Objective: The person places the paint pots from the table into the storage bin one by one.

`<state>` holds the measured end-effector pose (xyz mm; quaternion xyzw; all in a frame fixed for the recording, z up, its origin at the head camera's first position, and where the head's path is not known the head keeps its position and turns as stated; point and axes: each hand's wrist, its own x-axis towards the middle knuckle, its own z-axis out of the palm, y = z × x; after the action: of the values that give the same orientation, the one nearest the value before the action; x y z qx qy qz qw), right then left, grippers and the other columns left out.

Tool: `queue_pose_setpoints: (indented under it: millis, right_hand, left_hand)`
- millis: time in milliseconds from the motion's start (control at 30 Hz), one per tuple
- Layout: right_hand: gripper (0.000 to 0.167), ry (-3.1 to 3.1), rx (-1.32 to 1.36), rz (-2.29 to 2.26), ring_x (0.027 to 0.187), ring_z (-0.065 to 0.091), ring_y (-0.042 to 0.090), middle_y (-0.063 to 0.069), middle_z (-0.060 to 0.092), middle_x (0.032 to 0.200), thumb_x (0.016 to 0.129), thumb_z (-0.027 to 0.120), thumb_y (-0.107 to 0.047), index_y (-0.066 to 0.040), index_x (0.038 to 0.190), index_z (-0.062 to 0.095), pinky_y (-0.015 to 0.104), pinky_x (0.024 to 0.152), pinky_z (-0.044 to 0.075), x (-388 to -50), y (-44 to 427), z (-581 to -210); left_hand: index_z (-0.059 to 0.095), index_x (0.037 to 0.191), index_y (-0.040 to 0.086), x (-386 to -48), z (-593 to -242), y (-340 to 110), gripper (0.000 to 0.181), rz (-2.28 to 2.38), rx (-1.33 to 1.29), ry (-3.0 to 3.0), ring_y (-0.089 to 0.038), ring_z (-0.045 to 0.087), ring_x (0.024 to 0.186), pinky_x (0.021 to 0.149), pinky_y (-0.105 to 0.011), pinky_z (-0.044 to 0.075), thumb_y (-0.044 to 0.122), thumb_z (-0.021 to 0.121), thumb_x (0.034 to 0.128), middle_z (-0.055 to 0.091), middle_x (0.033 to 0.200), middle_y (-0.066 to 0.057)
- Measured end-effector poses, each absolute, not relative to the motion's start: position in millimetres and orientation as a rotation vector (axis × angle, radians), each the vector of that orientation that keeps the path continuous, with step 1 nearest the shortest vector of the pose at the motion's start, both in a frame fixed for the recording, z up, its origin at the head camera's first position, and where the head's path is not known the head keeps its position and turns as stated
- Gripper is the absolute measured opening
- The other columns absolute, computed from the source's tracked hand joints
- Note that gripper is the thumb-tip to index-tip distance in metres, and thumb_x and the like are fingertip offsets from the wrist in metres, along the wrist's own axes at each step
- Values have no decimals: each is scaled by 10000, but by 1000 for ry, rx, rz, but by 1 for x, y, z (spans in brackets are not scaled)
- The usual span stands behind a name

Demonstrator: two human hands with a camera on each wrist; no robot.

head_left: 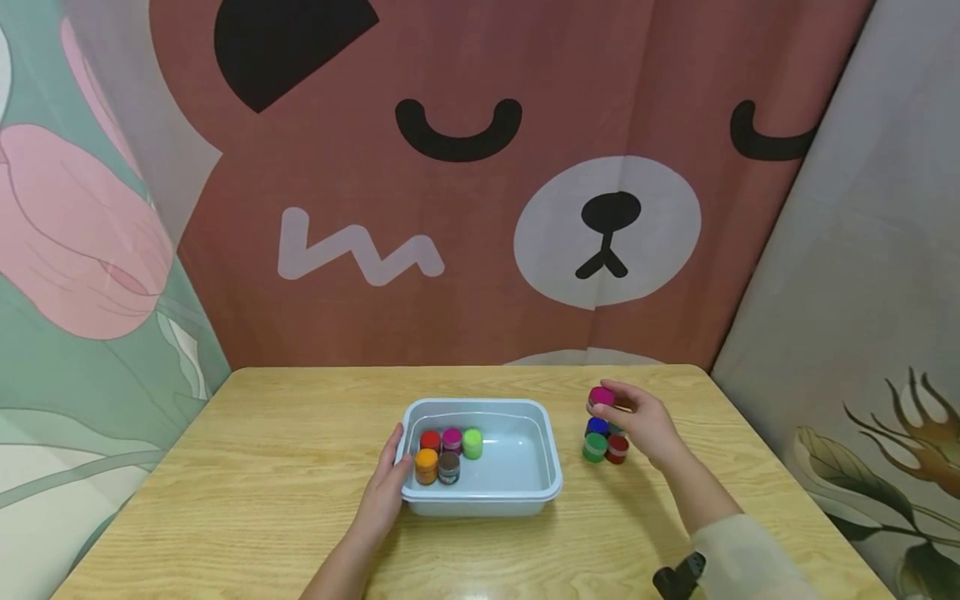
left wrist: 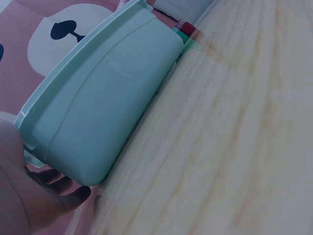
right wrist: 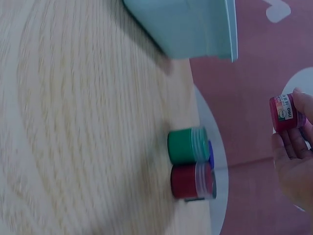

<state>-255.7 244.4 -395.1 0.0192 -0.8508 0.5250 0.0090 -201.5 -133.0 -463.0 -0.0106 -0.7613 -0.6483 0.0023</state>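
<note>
My right hand [head_left: 647, 423] pinches a magenta jar [head_left: 601, 397] between thumb and fingers, above a small group of jars. In the right wrist view the held jar [right wrist: 282, 113] shows a white label, clear of the table. Below it are a blue jar [head_left: 597, 427], a green jar [head_left: 595, 447], a dark red jar [head_left: 617, 449] and a partly hidden teal one. My left hand [head_left: 384, 492] holds the left rim of a pale blue tray [head_left: 480, 507]. Inside, on its left side, stand red, magenta, light green, orange [head_left: 426, 467] and brown [head_left: 448, 467] jars.
The wooden table [head_left: 300, 467] reaches back to a curtain [head_left: 480, 317] with a bear print. A black device [head_left: 679, 577] is by the right sleeve. The tray's right half shows bare floor.
</note>
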Motion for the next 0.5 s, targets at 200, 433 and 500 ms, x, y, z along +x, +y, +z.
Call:
queue_pose_setpoints:
  millis: [200, 433, 500]
  right_hand:
    - [667, -2667, 79, 1648, 1268, 534, 334, 187, 544, 1394, 904, 693, -382, -100, 1461, 456, 428, 1037, 510, -256, 230, -390]
    - [647, -2662, 124, 1683, 1258, 557, 347, 207, 560, 1377, 900, 710, -338, -106, 1454, 470, 423, 1003, 531, -257, 215, -386]
    - [647, -2671, 139, 1679, 1260, 559, 343, 204, 561, 1378, 900, 708, -342, -111, 1455, 470, 414, 986, 540, -258, 212, -386]
  left_hand:
    - [148, 1584, 143, -202, -463, -133, 577, -2021, -32, -2392, -431, 50, 1510, 1194, -657, 44, 217, 355, 1050, 109, 1648, -169]
    - [145, 1585, 152, -202, -462, -133, 580, -2011, -18, -2401, -427, 56, 1511, 1195, -655, 49, 225, 358, 1050, 110, 1649, -164]
    - [147, 1585, 152, -202, -462, -133, 579, -2011, -17, -2401, -427, 57, 1511, 1195, -654, 49, 224, 358, 1050, 112, 1649, -163]
